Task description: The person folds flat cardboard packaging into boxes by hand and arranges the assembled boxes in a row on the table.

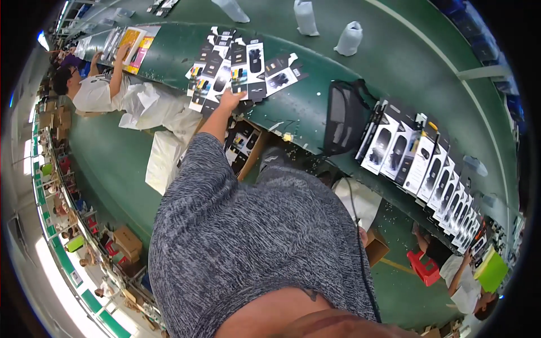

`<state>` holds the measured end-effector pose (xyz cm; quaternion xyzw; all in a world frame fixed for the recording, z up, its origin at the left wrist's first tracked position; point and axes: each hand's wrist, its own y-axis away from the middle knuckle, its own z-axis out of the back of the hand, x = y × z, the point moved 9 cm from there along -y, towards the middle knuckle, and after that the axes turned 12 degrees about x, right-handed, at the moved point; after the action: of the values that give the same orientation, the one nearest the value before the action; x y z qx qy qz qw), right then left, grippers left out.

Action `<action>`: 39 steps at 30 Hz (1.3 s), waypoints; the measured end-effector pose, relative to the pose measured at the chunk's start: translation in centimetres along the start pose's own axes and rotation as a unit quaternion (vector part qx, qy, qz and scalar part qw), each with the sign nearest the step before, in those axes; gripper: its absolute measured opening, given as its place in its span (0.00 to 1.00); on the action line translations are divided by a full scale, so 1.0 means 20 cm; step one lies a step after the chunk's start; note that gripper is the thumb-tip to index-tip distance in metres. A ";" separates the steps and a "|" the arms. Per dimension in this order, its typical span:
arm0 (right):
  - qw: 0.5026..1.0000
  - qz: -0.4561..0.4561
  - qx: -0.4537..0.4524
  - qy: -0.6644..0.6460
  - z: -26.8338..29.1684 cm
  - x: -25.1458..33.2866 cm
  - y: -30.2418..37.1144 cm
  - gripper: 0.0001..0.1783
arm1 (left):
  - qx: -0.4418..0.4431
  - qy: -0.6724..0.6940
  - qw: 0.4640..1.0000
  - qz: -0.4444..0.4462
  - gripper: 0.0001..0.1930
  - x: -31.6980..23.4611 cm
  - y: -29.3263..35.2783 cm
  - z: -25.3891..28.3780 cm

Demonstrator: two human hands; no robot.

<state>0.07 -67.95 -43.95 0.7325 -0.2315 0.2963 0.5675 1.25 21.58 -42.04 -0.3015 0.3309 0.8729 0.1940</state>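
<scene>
On the green workbench lies a loose, overlapping pile of flat printed cartons [222, 65], black and white with small colour pictures and tabs at their ends. My left hand [231, 99] reaches to the near edge of this pile. Its fingers are closed at the edge of a flat carton [240, 87], with the thumb toward the right. Only a sliver of my right hand [362, 235] shows, low beside my right hip; its fingers are mostly hidden behind my body.
A dark grey backpack [342, 115] lies on the bench, right of the pile. Beyond it stands a long row of printed boxes [414, 155]. Below the bench edge is an open cardboard box [252, 155] of black cartons. Co-workers sit left and right; a red stool [422, 268] stands right.
</scene>
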 end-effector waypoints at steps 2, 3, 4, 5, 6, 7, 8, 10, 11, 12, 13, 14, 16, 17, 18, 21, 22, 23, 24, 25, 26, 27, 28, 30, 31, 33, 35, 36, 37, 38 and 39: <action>0.995 -0.038 0.007 -0.090 0.11 -0.08 0.10 0.10 | 0.050 -0.065 0.996 -0.029 0.45 -0.17 0.07 -0.23; 0.999 -0.042 -0.026 -0.009 0.09 -0.06 0.14 0.10 | -0.003 -0.086 0.996 -0.021 0.47 -0.17 0.11 -0.20; 0.994 -0.045 -0.065 0.074 0.07 -0.03 0.17 0.10 | -0.015 -0.104 0.994 -0.014 0.46 -0.18 0.14 -0.20; 0.997 -0.028 -0.060 0.043 0.04 -0.03 0.21 0.08 | -0.041 -0.121 0.992 0.016 0.44 -0.20 0.16 -0.18; 0.997 -0.022 -0.066 0.038 0.02 -0.05 0.24 0.08 | -0.069 -0.138 0.987 0.045 0.43 -0.22 0.16 -0.16; 0.995 -0.048 -0.073 0.057 -0.01 -0.09 0.29 0.08 | -0.074 -0.095 0.991 0.053 0.44 -0.22 0.16 -0.14; 0.991 -0.075 -0.081 0.075 -0.05 -0.14 0.33 0.07 | -0.077 -0.053 0.994 0.062 0.44 -0.22 0.16 -0.14; 0.993 -0.057 -0.080 0.061 0.01 -0.33 0.42 0.06 | -0.090 0.005 0.993 0.075 0.39 -0.22 0.17 -0.10; 0.997 -0.015 -0.015 0.071 0.09 -0.54 0.39 0.06 | -0.029 0.099 0.992 0.077 0.35 -0.21 0.15 -0.12; 0.994 0.013 0.034 0.098 0.08 -0.51 0.49 0.06 | 0.049 0.200 0.973 0.099 0.32 -0.15 0.11 -0.22; 0.996 -0.012 -0.064 0.053 -0.08 -0.58 0.49 0.07 | 0.101 0.260 0.959 0.037 0.23 -0.33 0.03 -0.34; 0.997 -0.012 -0.062 0.050 -0.22 -0.39 0.54 0.07 | 0.100 0.257 0.961 0.036 0.23 -0.39 0.11 -0.25; 0.980 0.034 -0.043 0.193 -0.61 0.17 0.49 0.08 | 0.158 0.436 0.883 -0.070 0.17 -0.56 0.25 -0.15; 0.973 0.077 -0.050 0.212 -0.74 0.39 0.45 0.09 | 0.157 0.441 0.876 -0.115 0.16 -0.61 0.33 -0.10; 0.963 0.124 -0.062 0.230 -0.87 0.61 0.45 0.09 | 0.160 0.446 0.865 -0.162 0.15 -0.66 0.43 -0.02; 0.960 0.170 -0.021 0.223 -1.27 1.08 0.29 0.13 | 0.263 0.320 0.885 -0.215 0.22 -0.94 0.79 -0.03; 0.958 0.184 0.000 0.219 -1.42 1.21 0.22 0.17 | 0.303 0.285 0.879 -0.234 0.22 -1.04 0.92 -0.06; 0.953 0.242 0.059 0.170 -1.67 1.41 0.18 0.23 | 0.355 0.300 0.847 -0.257 0.20 -1.13 1.07 -0.09; 0.942 0.279 0.087 0.165 -1.87 1.56 0.15 0.30 | 0.382 0.248 0.843 -0.286 0.18 -1.15 1.17 -0.13; 0.937 0.302 0.118 0.128 -2.04 1.65 0.11 0.28 | 0.399 0.208 0.841 -0.301 0.17 -1.22 1.27 -0.17; 0.927 0.326 0.158 0.095 -2.18 1.74 0.08 0.27 | 0.403 0.174 0.826 -0.353 0.18 -1.19 1.29 -0.25; 0.934 0.311 0.163 0.061 -2.21 1.77 0.01 0.25 | 0.400 0.092 0.813 -0.413 0.20 -1.30 1.40 -0.25; 0.939 0.295 0.177 0.028 -2.23 1.78 -0.05 0.23 | 0.384 0.010 0.795 -0.469 0.22 -1.43 1.50 -0.23; 0.914 0.308 0.262 -0.010 -2.29 1.91 0.01 0.19 | 0.419 0.001 0.730 -0.540 0.41 -1.60 1.59 -0.11; 0.899 0.307 0.312 0.029 -2.32 1.94 0.04 0.19 | 0.483 0.166 0.719 -0.471 0.50 -1.66 1.59 -0.07; 0.866 0.277 0.402 0.103 -2.39 2.01 0.14 0.20 | 0.583 0.325 0.667 -0.332 0.72 -1.76 1.62 -0.05; 0.846 0.205 0.477 0.118 -2.43 1.95 0.17 0.21 | 0.618 0.381 0.597 -0.342 0.78 -2.10 1.86 -0.03; 0.837 0.160 0.511 0.115 -2.46 1.95 0.19 0.21 | 0.595 0.431 0.568 -0.372 0.80 -2.19 1.91 -0.04; 0.829 0.189 0.511 0.124 -2.46 1.96 0.19 0.21 | 0.587 0.402 0.571 -0.411 0.80 -2.24 1.92 -0.06; 0.845 0.222 0.475 0.103 -2.44 2.00 0.18 0.24 | 0.580 0.371 0.571 -0.447 0.80 -2.28 1.93 -0.08; 0.823 0.377 0.359 0.229 -2.40 2.15 0.21 0.27 | 0.567 0.352 0.590 -0.454 0.78 -2.28 1.92 -0.10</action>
<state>19.83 -22.70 -2.48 0.6516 -0.2302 0.7080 0.1453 15.38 -13.21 4.32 -0.5250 0.6217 0.1334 0.5657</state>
